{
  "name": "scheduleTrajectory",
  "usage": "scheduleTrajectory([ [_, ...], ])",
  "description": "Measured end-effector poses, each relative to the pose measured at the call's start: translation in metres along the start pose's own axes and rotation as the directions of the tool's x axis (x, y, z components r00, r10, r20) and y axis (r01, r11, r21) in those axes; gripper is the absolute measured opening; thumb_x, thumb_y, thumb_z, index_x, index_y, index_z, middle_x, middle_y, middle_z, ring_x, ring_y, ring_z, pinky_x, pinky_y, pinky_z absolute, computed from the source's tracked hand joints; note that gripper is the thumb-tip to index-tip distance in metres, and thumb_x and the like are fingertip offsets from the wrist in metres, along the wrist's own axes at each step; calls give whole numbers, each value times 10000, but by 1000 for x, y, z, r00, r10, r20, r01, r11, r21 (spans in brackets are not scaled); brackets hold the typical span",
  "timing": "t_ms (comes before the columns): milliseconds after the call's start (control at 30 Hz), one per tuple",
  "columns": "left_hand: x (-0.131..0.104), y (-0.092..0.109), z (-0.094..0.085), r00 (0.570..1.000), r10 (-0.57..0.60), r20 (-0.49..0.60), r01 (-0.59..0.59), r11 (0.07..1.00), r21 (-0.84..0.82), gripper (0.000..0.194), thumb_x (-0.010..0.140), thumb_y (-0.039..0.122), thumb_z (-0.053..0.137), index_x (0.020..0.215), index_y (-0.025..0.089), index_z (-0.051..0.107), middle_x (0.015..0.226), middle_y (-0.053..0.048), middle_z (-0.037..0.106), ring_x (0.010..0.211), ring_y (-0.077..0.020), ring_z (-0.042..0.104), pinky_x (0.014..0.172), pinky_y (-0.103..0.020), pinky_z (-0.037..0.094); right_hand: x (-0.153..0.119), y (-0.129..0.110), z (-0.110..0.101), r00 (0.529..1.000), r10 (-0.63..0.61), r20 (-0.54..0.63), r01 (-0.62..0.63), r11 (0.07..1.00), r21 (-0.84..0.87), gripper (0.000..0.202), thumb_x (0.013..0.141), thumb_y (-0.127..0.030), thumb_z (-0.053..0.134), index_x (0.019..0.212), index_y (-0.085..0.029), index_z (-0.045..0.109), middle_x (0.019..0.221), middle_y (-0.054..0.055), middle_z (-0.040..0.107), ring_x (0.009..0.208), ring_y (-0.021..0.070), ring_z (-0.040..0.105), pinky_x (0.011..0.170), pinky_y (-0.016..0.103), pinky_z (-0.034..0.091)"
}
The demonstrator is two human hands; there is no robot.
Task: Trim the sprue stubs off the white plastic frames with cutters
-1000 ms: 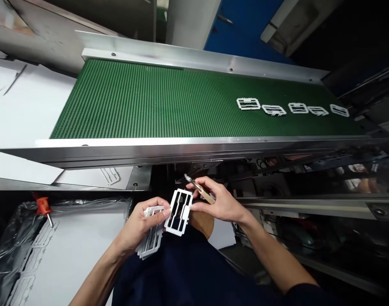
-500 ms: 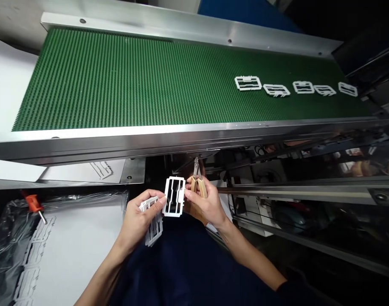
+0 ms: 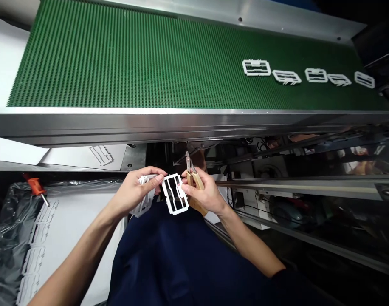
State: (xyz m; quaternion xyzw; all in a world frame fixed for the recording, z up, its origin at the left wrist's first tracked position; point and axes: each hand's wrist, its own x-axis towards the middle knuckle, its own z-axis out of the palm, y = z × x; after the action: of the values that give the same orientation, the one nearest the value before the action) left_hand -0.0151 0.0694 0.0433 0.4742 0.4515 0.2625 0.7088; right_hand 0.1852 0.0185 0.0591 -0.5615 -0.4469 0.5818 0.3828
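Note:
In my left hand [image 3: 137, 189] is a small stack of white plastic frames [image 3: 143, 203], pinched between thumb and fingers. A single white plastic frame [image 3: 175, 194] with slotted bars is held up between both hands, its upper left corner by my left fingertips and its right edge by my right thumb. My right hand [image 3: 204, 192] also grips nippers [image 3: 194, 176] with tan handles, their metal jaws pointing up and away from me. The nippers' jaws are clear of the frame.
Beyond my hands runs a green conveyor belt [image 3: 133, 63] with a metal edge, carrying several white frames [image 3: 256, 68] at right. On the left, a plastic-lined box [image 3: 86, 225] holds more frames along one side. An orange-handled tool [image 3: 35, 185] lies at its corner. Metal rails [image 3: 309, 187] extend at right.
The single frame has tilted and its lower end has swung right. My left hand and its stack have shifted left and up. The view has moved, so the belt appears higher.

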Motion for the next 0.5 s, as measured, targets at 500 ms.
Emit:
scheduleTrajectory([
  [500,28,7,-14,911,-110,396,-33,940,338,219,825,372,551,733,175,581,653,-2,539,604,-143,460,548,-239,344,10,8,-15,965,89,247,-95,995,12,287,739,-221,670,984,-159,532,839,4,563,715,93,540,675,221,466],
])
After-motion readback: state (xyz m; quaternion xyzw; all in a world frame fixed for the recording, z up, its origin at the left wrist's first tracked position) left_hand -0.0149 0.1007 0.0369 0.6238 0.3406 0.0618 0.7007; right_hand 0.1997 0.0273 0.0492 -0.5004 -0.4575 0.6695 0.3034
